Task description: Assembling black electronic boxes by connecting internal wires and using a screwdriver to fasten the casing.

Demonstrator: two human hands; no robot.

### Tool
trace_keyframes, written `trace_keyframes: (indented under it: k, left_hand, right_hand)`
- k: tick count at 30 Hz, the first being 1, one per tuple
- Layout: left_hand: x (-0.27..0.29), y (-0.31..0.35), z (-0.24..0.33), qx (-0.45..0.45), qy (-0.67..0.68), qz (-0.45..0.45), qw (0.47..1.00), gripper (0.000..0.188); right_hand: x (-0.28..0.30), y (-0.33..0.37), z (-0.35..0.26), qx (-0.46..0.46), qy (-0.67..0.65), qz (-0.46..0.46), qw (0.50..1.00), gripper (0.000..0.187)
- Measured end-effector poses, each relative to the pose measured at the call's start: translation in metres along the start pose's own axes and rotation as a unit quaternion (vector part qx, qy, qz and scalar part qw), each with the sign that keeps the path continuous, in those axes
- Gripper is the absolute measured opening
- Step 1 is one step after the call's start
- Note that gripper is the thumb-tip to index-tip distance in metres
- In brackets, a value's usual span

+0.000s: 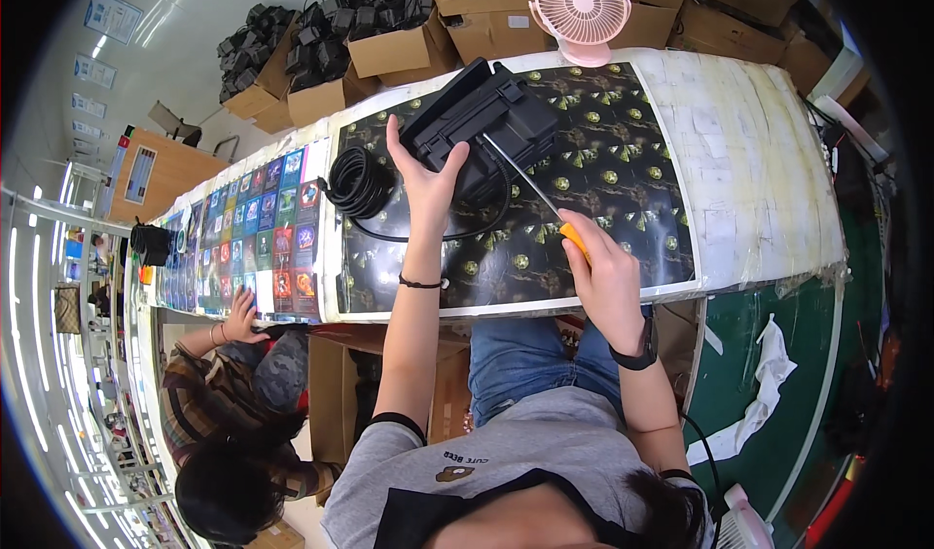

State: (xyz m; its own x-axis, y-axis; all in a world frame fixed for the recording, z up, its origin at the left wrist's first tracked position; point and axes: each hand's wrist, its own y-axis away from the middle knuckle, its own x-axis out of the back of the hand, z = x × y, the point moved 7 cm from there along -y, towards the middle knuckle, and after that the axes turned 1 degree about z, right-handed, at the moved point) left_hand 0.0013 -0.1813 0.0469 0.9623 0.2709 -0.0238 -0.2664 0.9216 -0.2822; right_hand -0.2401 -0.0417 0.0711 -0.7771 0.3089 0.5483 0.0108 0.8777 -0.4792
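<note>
A black plastic case (525,111) with latches and a raised flap lies tilted on the table. My left hand (428,184) holds its near left end, thumb and one finger spread apart along the edge; the other fingers are hidden. My right hand (605,272) is closed round the yellow handle of a screwdriver (525,177). The long metal shaft points up and left, and its tip meets the near side of the case. A coil of black cable (358,181) rests left of my left hand, and a loop of it runs below the case.
A dark patterned mat (623,209) covers the table's middle, with a sheet of colourful cards (258,228) left of it. A pink fan (584,14) stands at the far edge. Cardboard boxes (404,48) of black cases are behind. At left, another person's hand (238,318) touches the table.
</note>
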Motion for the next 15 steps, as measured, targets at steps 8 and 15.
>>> trace_keyframes:
  k: [8,15]
  left_hand:
    - [0.002,0.003,0.003,-0.039,-0.063,-0.012,0.997,0.111]
    - [0.001,0.009,0.015,-0.083,-0.127,-0.021,0.988,0.111]
  right_hand:
    - [-0.007,0.021,-0.01,0.033,0.143,0.019,0.989,0.038]
    - [-0.036,0.042,0.039,-0.352,-0.449,-0.154,0.807,0.042]
